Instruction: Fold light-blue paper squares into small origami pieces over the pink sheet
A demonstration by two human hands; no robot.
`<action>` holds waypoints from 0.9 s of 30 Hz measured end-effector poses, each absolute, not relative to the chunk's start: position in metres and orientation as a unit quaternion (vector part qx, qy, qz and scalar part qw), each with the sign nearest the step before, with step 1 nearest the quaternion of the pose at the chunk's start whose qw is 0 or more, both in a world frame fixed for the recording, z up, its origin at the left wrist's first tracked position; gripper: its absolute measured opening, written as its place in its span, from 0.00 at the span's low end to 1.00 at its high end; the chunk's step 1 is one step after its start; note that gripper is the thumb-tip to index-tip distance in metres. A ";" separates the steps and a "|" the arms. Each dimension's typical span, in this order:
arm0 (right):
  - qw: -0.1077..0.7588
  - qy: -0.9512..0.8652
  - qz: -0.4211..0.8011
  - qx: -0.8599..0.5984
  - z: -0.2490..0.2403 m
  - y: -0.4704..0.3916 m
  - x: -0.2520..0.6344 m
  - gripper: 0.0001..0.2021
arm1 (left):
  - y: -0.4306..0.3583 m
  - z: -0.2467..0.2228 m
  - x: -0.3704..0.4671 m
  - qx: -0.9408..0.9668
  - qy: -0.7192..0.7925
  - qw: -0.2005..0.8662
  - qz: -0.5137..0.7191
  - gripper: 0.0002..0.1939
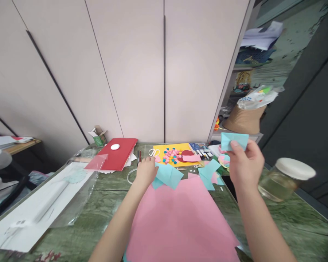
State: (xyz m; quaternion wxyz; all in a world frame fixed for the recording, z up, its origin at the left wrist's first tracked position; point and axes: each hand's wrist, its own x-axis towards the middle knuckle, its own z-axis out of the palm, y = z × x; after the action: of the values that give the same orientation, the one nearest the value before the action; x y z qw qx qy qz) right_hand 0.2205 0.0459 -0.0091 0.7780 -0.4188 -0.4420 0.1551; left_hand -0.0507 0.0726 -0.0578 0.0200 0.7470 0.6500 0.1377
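Note:
My right hand (246, 163) is raised at the right, with the thumb and fingers pinching a small folded piece of light-blue paper (226, 140). Over the back of the table, my left hand (147, 170) reaches forward, its fingers apart and bent down, with nothing visible in them. White-handled scissors (154, 152) lie just beyond its fingertips. Right beside the thumb are overlapping light-blue paper pieces (169, 175), at the far edge of a large pink sheet (180, 222). More blue paper cutouts (210, 173) lie to the right.
Pink, blue and yellow beads or pom-poms (171, 155) sit on a yellow sheet (186, 146). A red folder (116, 154) lies at back left, near a plastic-covered white sheet (41, 203). A lidded jar (285, 180) stands at right. Cabinet doors (136, 72) rise behind the table.

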 end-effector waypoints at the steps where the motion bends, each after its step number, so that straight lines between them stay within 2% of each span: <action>1: 0.775 -0.442 0.173 -0.417 -0.009 0.048 0.225 0.10 | 0.075 -0.064 -0.052 0.746 0.656 0.023 0.114 0.16; 2: 0.746 -0.467 0.202 -0.430 -0.010 0.051 0.229 0.10 | 0.077 -0.070 -0.052 0.745 0.660 0.028 0.092 0.16; 5: 0.547 -0.609 0.309 -0.484 -0.011 0.055 0.236 0.11 | 0.081 -0.081 -0.053 0.745 0.664 0.040 0.043 0.16; 7: 0.447 -0.664 0.347 -0.489 -0.015 0.058 0.236 0.13 | 0.084 -0.086 -0.056 0.749 0.660 0.053 0.022 0.17; 11: 0.326 -0.685 0.412 -0.505 -0.033 0.065 0.229 0.09 | 0.093 -0.092 -0.060 0.754 0.652 0.077 0.007 0.17; 16: 0.308 -0.676 0.438 -0.506 -0.063 0.081 0.214 0.06 | 0.098 -0.097 -0.056 0.757 0.646 0.098 0.013 0.16; 19: 0.341 -0.658 0.450 -0.498 -0.075 0.087 0.197 0.07 | 0.098 -0.093 -0.055 0.748 0.656 0.091 0.038 0.17; 24: 0.437 -0.618 0.453 -0.471 -0.088 0.089 0.159 0.13 | 0.085 -0.054 -0.075 0.717 0.681 0.019 0.145 0.11; 27: 0.435 -0.613 0.455 -0.478 -0.102 0.090 0.150 0.10 | 0.066 -0.020 -0.095 0.686 0.689 -0.050 0.230 0.16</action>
State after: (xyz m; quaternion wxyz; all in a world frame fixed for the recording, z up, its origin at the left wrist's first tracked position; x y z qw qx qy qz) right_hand 0.1498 0.0903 -0.1018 0.4353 -0.4781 -0.6126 0.4547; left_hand -0.0955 0.0664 -0.0200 -0.0500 0.6855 0.6890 0.2298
